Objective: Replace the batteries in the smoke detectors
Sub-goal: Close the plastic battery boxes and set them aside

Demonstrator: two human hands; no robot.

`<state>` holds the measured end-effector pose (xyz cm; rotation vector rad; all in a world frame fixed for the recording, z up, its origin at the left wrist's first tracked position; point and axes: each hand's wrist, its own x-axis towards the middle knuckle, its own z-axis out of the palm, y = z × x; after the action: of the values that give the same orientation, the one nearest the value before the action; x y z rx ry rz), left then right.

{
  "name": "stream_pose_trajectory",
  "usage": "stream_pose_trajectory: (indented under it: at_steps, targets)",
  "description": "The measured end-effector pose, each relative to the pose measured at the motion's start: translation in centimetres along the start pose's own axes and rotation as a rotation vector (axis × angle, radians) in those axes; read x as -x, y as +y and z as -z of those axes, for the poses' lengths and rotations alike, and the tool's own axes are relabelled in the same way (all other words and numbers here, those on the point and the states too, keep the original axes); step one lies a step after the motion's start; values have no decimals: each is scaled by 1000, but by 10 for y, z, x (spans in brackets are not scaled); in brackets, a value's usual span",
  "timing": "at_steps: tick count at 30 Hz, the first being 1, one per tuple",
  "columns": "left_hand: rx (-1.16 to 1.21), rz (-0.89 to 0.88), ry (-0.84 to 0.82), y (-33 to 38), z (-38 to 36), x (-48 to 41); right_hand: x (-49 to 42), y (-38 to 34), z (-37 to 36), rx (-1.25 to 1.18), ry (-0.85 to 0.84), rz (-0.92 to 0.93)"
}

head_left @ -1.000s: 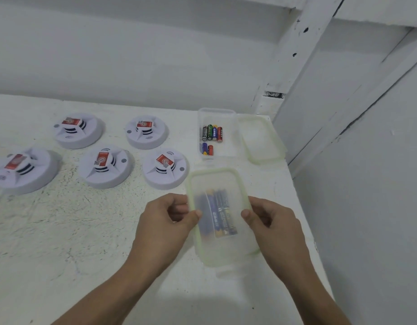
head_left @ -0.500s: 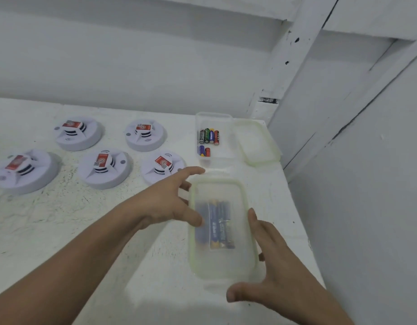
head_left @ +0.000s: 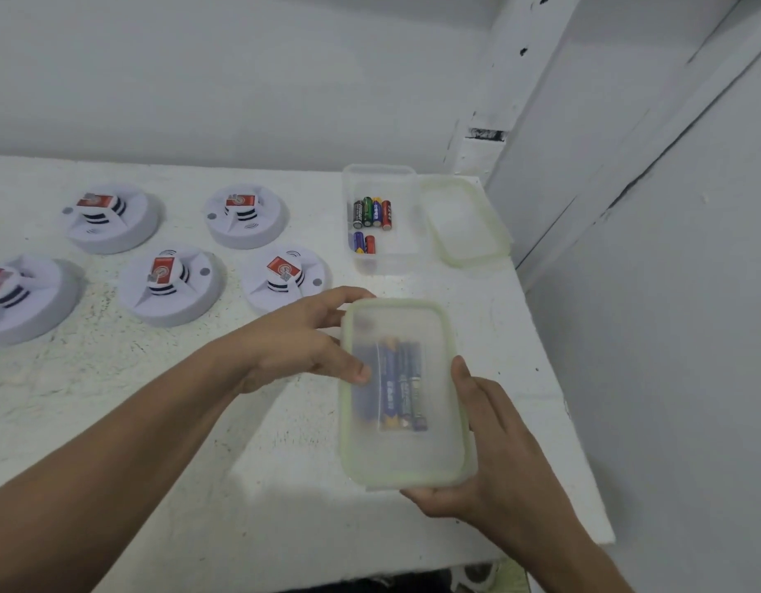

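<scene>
1. A lidded box (head_left: pixel 438 447) of clear plastic with a pale green rim lies near the front right part of the white table (head_left: pixel 156 421), its long axis running from the person towards the wall
2. Through the frosted lid show blue batteries (head_left: pixel 402 385), lying side by side along that same axis
3. The left hand (head_left: pixel 297 340) grasps the box at its left side: the thumb lies on the lid's left edge and the fingers reach round the far left corner
4. The right hand (head_left: pixel 502 455) grasps the near right corner, fingers stretched along the right side and thumb under the near edge
5. Further back stands an open box (head_left: pixel 406 250) with six loose batteries (head_left: pixel 372 214), all pointing near to far: four in a far row, two in a near row
6. A loose lid (head_left: pixel 464 220) lies just to its right
7. Five smoke detectors sit on the left: (head_left: pixel 111 218), (head_left: pixel 245 216), (head_left: pixel 171 284), (head_left: pixel 284 278), (head_left: pixel 21 297)
</scene>
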<state>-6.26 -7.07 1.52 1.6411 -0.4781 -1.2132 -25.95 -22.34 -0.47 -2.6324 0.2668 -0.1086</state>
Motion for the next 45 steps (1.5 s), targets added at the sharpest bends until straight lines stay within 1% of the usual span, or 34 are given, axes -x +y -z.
stream_pose_trajectory:
  at_steps: [5, 8, 10, 11, 13, 14, 16, 20, 22, 25, 28, 31, 34, 36, 37, 39, 42, 44, 45]
  targets:
    - [48, -1, 47, -2, -2, -5, -2, 2, -2, 10, 66, 65]
    - [27, 1, 29, -2, -2, -4, 1, 4, -5, -27, 62, 48]
    - [1, -6, 18, -2, -3, -2, 2, 7, -3, -75, 13, 41]
    - [-15, -13, 22, -1, -3, -2, 1, 6, 1, -114, -46, 17]
    - [-41, -28, 53, -1, -5, -1, 0, 6, 11, -235, -220, -109]
    - [-56, -30, 76, -1, -5, -2, 0, 9, 14, -274, -273, -144]
    - [-108, -15, 129, 0, -5, -2, -4, 17, 20, -299, -289, -147]
    - [-300, -38, 185, 7, -4, 0, -22, 29, 29, -458, -200, -159]
    - [-446, -52, 192, 18, -6, 2, -36, 35, 32, -543, -149, -145]
    - [-708, -72, 162, 40, -7, 2, -67, 47, 35, -637, -74, -231]
    - [-770, -172, 226, 64, -13, -13, -102, 67, 38, -596, -6, -335]
    - [-806, -262, 264, 83, -30, -48, -133, 86, 46, -553, 108, -382]
    - [-908, -236, 214, 93, -51, -86, -162, 103, 51, -469, 296, -486]
    - [-982, -163, 173, 98, -62, -104, -179, 114, 51, -428, 400, -559]
    - [-1020, -115, 152, 101, -67, -110, -186, 121, 50, -413, 421, -581]
    - [-1077, -31, 136, 105, -77, -116, -198, 132, 47, -421, 364, -637]
    - [-1161, 36, 149, 100, -88, -123, -207, 131, 43, -521, 183, -699]
    - [-1215, 67, 141, 96, -90, -127, -207, 127, 44, -565, 135, -690]
    - [-1228, 73, 138, 96, -90, -129, -208, 128, 45, -590, 153, -688]
